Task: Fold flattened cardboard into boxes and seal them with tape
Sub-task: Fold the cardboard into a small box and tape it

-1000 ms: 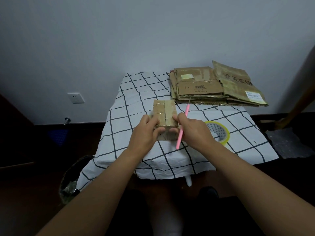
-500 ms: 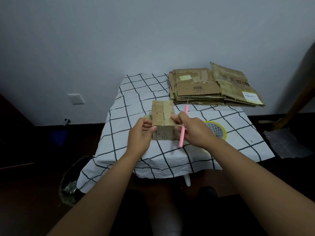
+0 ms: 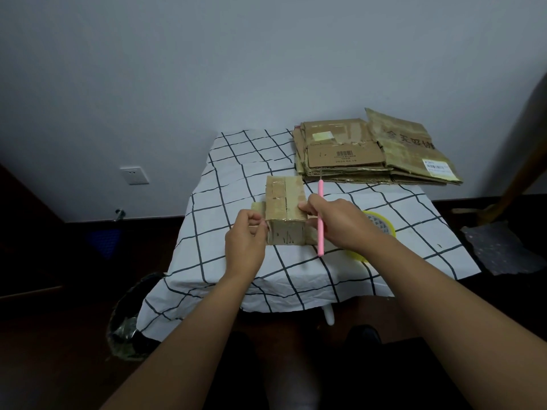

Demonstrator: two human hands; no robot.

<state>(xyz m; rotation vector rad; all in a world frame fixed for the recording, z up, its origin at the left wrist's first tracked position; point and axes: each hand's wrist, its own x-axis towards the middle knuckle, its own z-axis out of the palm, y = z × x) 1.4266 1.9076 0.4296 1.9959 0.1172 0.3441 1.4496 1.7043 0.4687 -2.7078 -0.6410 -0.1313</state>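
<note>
At frame centre, the small brown taped cardboard box (image 3: 285,213) sits on the white black-grid tablecloth (image 3: 236,179). The left hand (image 3: 245,244) pinches its left flap; the right hand (image 3: 340,224) grips a slim pink cutter (image 3: 320,220), hiding part of the yellow tape roll (image 3: 381,229). The flattened brown cardboard stack (image 3: 370,152), upper right, bears a barcode and blurred characters.

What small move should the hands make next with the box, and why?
Probably fold the side flap in against the box. The left hand pinches at the box's near left corner, where this flap sticks out sideways. The right hand steadies the box's other side while holding the pink tool, and the tape lies just behind it.
</note>
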